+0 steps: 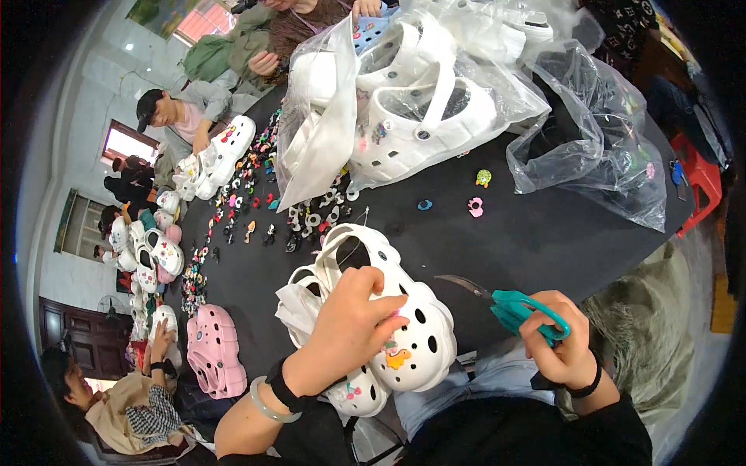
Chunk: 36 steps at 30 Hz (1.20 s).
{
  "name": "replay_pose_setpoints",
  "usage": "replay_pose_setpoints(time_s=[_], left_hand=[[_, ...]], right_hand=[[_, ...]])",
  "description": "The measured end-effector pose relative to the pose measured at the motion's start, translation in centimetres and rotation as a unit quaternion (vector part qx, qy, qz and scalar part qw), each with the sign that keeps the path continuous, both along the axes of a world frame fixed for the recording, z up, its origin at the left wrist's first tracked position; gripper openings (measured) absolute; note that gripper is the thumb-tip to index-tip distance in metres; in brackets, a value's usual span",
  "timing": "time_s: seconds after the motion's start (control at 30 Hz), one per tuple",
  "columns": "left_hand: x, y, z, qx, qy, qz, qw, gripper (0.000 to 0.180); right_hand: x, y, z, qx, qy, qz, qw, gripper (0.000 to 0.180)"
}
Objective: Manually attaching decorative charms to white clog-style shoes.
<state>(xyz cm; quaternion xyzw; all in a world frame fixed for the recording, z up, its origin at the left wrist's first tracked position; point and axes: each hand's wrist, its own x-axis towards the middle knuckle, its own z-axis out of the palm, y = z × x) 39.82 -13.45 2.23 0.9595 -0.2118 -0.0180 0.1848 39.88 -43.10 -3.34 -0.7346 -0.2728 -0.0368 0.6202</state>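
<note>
A: Where's the wkpc?
B: White clog (423,369) at near edge of counter (497,248), toe twd wearer, prob so the holes face up & in easy view. Can't tell if counter or lap takes the wt. 2nd white clog (370,401) just L of it, partly hidden by forearm.

A: L hand?
B: L hand (346,314) over the clog's upper, thumb + index fingers closed on small pink piece (396,313), prob a charm, mostly hidden. Fingertip pinch, I'd guess, b/c holes are small & need aim. Orange dinosaur charm (398,359) sits nearby, toe side.

A: R hand?
B: R hand (561,346) has fingers wrapped on teal-handled scissors (528,309), blades pointing L, clear of clog. Prob held there to save re-grabbing, tip away from L hand.

A: Rest of layout?
B: Loose charms (250,230) spread past the clog, far L; likely in reach but off the work spot. Bagged white clogs (435,151) at far side, bag prob keeps 'em clean. Pink clogs (221,342) on L.
</note>
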Motion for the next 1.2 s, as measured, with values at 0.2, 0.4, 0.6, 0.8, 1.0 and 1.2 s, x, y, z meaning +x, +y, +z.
replay_pose_setpoints(time_s=[0.2,0.4,0.6,0.8,1.0,1.2], left_hand=[[1.0,1.2,-0.1,-0.043,0.055,-0.060,0.996,0.013],[1.5,2.1,0.2,-0.098,0.119,-0.048,0.987,0.012],[2.2,2.8,0.4,-0.095,0.116,-0.084,0.985,0.014],[1.5,1.4,1.1,0.000,0.056,-0.138,0.989,0.026],[1.4,2.1,1.0,-0.055,0.095,-0.112,0.988,0.021],[0.7,2.6,0.0,-0.072,0.092,-0.090,0.989,0.020]], right_hand=[[-0.1,0.3,-0.5,-0.003,0.012,0.064,0.998,0.015],[-0.1,2.8,-0.5,-0.010,-0.073,0.103,0.992,0.022],[-1.6,4.3,-0.9,-0.076,-0.230,0.105,0.965,0.028],[-2.7,5.0,0.3,-0.074,-0.242,0.087,0.964,0.025],[-4.2,7.1,2.8,-0.187,-0.327,0.028,0.926,0.010],[-6.3,9.7,3.1,-0.321,-0.366,0.011,0.873,0.012]])
